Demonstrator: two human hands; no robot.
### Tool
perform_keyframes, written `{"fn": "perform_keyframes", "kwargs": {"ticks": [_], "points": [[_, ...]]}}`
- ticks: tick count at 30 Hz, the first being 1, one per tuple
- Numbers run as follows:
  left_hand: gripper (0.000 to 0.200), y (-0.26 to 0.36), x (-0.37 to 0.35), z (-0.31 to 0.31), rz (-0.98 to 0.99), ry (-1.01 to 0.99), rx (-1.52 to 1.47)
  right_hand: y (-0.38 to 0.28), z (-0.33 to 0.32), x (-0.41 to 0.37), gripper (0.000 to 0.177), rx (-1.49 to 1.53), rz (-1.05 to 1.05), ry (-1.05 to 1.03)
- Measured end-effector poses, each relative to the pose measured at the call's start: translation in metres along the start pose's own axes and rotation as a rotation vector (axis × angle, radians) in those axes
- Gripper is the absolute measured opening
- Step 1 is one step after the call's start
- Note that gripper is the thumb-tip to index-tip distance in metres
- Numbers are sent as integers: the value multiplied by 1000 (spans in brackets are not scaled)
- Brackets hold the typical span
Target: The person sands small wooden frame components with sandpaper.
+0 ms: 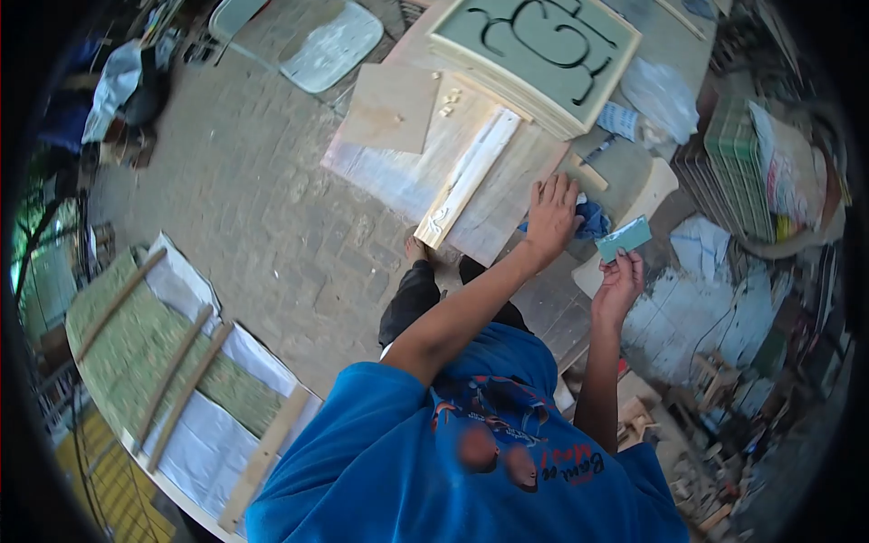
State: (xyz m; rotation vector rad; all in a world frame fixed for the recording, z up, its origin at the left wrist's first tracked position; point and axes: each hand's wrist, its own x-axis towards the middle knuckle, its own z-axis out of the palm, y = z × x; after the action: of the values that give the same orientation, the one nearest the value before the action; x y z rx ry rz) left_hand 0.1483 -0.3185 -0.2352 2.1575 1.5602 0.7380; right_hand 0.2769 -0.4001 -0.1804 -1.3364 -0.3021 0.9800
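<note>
My left hand [552,217] is palm down at the table's near edge, fingers a little apart, beside a crumpled blue cloth [593,221]. Its thumb is close to the cloth; whether they touch is unclear. Between the fingers and thumb of my right hand [621,282] is a flat teal rectangular piece [625,239] with whitish smears on its upper edge. Left of my left hand, a long pale wooden strip [471,176] with a white-smeared face lies across a board [520,195]. Small wood bits [448,101] lie near its far end.
Stacked framed panels [552,54] with a dark curling design stand at the top. A thin brown sheet [389,107] lies left of them. Plastic bags [661,95] and a green crate [733,145] are to the right. A battened panel [172,353] lies lower left; wood scraps [715,434] lower right.
</note>
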Motion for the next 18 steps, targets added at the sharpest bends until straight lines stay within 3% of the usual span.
{"fn": "perform_keyframes", "kwargs": {"ticks": [2, 5, 8, 9, 11, 12, 15, 16, 18], "points": [[50, 1, -11, -37, -86, 132, -146, -2, 22, -1, 13, -177, -105, -83], [51, -31, -68, -84, -103, 113, -290, 5, 59, -12, 15, -451, -126, -281], [57, -70, -145, -124, -262, 216, -161, 34, 98, -30, 15, -619, -188, -507], [64, -88, -170, -121, -320, 273, -160, 44, 110, -36, 15, -637, -194, -522], [74, -112, -201, -119, -472, 329, -123, 64, 128, -46, 18, -854, -373, -774], [74, -120, -207, -116, -491, 345, -137, 74, 135, -50, 18, -875, -379, -794], [78, -146, -212, -100, -515, 401, -226, 98, 148, -56, 22, -1084, -748, -905], [78, -149, -213, -95, -536, 411, -240, 100, 151, -60, 22, -1103, -749, -926], [76, -158, -207, -89, -466, 340, -355, 103, 159, -66, 22, -1210, -949, -891]]}}
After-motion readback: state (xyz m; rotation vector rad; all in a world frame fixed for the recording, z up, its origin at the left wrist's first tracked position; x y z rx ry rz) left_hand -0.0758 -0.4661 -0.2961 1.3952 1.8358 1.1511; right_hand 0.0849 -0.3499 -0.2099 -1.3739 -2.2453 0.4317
